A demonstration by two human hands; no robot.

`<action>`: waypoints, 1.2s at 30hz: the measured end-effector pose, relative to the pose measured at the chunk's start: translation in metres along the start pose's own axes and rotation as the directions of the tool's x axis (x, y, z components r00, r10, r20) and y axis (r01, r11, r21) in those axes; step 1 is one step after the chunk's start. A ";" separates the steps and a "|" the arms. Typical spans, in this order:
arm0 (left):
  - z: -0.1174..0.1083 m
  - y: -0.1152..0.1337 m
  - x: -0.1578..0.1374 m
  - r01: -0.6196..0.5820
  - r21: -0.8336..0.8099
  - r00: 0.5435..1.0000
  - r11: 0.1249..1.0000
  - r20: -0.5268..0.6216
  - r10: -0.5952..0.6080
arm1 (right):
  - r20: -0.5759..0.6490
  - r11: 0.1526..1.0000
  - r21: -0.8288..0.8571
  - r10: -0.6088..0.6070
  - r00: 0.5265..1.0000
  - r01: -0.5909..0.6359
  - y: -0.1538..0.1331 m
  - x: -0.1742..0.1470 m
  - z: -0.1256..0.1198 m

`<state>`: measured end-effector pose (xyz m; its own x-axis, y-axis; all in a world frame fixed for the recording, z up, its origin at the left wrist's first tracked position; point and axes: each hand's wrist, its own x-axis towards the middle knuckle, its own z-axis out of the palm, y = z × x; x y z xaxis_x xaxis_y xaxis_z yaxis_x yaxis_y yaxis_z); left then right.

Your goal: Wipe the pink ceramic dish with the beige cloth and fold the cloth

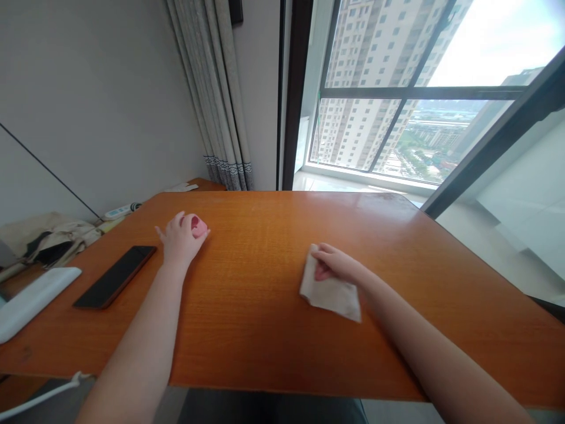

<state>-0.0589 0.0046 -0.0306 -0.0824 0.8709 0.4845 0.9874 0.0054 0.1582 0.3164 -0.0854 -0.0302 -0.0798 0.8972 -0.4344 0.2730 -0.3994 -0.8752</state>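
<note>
My left hand (180,238) is at the left part of the wooden table (247,330), its fingers curled round a small pink object (199,227). The object's kind is too small to make out, and my fingers hide part of it. Right of the middle, my right hand (333,263) grips a folded whitish cloth or tissue (331,297) by its upper part. The lower corner of this cloth hangs out below the hand, close to the tabletop or on it. Left of my left forearm lies a dark phone (115,277), flat on the table.
A long white object (37,299) lies at the table's left edge. Beyond that edge are crumpled fabric (57,235) and a power strip (121,211). A white cable (48,396) runs at the bottom left. Behind the table stand a grey curtain (216,100) and a window (397,126).
</note>
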 end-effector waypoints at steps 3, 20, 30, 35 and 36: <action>-0.018 0.053 -0.019 -0.224 -0.230 0.971 0.947 -0.131 0.198 | 0.215 0.882 0.444 -0.276 0.937 0.158 -0.001 0.000 0.024; 0.003 0.042 -0.099 -0.422 -0.146 0.745 0.895 0.506 0.434 | -0.191 0.854 -0.086 -0.520 0.832 0.514 0.034 0.038 0.014; 0.009 -0.045 -0.068 -0.229 -0.003 0.838 0.973 0.508 0.199 | -0.130 0.802 -0.283 -0.576 0.807 0.526 0.037 0.036 0.019; -0.014 -0.005 -0.066 -0.377 -0.130 0.847 0.917 0.352 0.398 | -0.213 0.808 -0.262 -0.582 0.785 0.528 0.038 0.045 0.020; -0.018 0.009 -0.065 -0.385 -0.215 0.831 0.898 0.342 0.438 | -0.235 0.807 -0.261 -0.585 0.776 0.529 0.037 0.050 0.021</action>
<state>-0.0467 -0.0609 -0.0456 0.4104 0.8944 0.1777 0.8890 -0.4359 0.1406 0.3020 -0.0592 -0.0884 0.0039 0.9744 0.2249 0.4280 0.2017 -0.8810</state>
